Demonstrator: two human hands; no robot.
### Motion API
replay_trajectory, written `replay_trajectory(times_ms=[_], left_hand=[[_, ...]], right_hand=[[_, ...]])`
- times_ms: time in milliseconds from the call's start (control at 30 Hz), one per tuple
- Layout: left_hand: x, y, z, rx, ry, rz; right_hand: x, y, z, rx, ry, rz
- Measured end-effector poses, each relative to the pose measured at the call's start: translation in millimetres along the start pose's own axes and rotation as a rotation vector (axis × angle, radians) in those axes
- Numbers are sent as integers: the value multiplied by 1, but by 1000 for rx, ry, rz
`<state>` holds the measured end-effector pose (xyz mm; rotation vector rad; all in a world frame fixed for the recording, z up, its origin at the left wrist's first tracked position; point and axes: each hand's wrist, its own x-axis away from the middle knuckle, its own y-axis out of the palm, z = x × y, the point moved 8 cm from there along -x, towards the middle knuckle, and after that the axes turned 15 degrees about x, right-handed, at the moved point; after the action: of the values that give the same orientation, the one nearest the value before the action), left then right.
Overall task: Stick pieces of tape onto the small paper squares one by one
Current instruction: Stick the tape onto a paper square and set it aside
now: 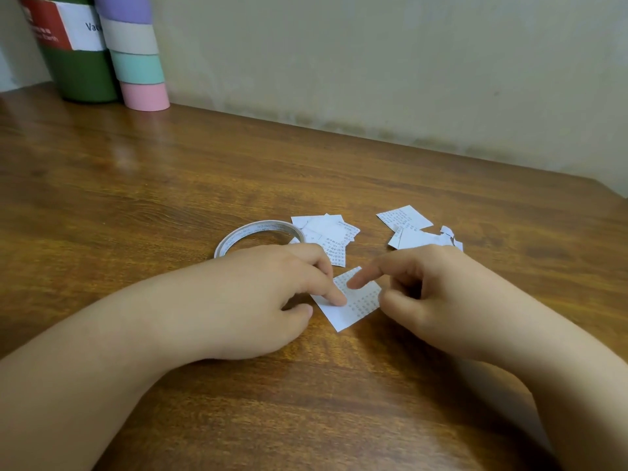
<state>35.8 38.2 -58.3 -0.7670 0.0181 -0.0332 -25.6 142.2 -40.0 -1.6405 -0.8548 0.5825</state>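
On the bench, the left hand presses a forefinger on one paper square, other fingers loosely curled. The right hand points its forefinger onto the same square, the rest curled, holding nothing visible. The tape roll lies behind. The square could slide or crease if pressure slips. The green canister reads "Vac"; the square's print is illegible.

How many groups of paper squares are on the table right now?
3: one square under both hands' fingertips, a pile beside the tape roll, and a pile farther right. Overlaps hide the exact number of squares.
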Motion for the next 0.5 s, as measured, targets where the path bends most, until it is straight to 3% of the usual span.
replay_trajectory(times_ms=[167,500], left_hand=[[5,-5,-5,-144,32,-18],[7,-9,-5,-97,-21,-108]], right_hand=[[-1,4,8,-2,50,-94],[3,8,19,-48,93,-240]])
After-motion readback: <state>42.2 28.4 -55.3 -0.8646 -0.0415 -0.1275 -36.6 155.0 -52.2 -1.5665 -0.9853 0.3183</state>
